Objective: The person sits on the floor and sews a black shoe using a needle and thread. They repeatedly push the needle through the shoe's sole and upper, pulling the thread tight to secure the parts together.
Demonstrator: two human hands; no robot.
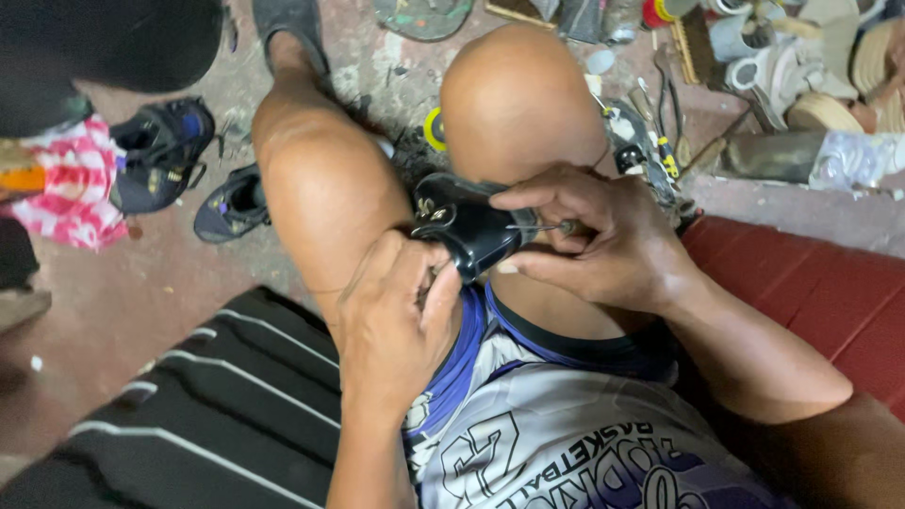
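- Black shoe (467,226): a glossy black leather shoe sits wedged between the person's two bare knees, above the lap, with its opening turned toward the person.
- Left hand (396,316): closed around the near end of the black shoe, fingers curled over its edge, steadying it against the left thigh.
- Right hand (603,240): fingers pinched narrow around a thin metal tool (537,227) with a small handle; the tool's slim shaft lies across the upper side of the shoe, its tip touching the leather.
- Thumb of the right hand rests under the shoe's edge, just beside the left hand's fingers.
- Clothing: the person wears white and blue sports shorts (528,424) with printed lettering.
- Floor (141,302): reddish concrete; a pair of dark sneakers (165,155) lies to the left of the knees, near a red and white checked cloth (75,184).
- A black cloth with white stripes (217,405) lies at lower left, beside the left forearm.
- Beyond the right knee: a cluttered spread of hand tools (660,123), tape rolls and containers on the floor, well apart from the shoe.
- A red surface (820,292) runs under the right forearm.
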